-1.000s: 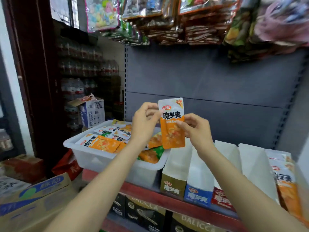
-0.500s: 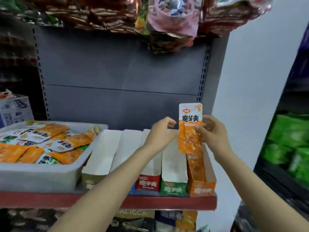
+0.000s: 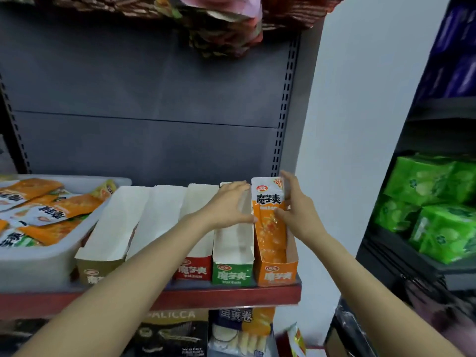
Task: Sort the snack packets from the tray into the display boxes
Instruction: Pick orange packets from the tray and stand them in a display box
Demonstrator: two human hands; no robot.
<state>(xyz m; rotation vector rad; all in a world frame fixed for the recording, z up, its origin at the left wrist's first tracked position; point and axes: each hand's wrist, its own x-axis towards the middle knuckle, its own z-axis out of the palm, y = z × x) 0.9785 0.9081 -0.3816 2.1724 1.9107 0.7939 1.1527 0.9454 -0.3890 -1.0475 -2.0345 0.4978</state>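
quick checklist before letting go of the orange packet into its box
1. Colour match: orange packet stands in the orange box, rightmost of the row: ok.
2. Grip: right hand holds the packet's right edge: ok.
3. Box steadied: left hand rests open on the wall between the green box and the orange one: ok.
4. Seated: the packet's top stands above the box walls; whether its bottom touches the floor: cannot tell.
5. Room in box: orange packets already lie in front of it, space further back hidden: cannot tell.
6. Work left: packets remain in the tray: not ok.
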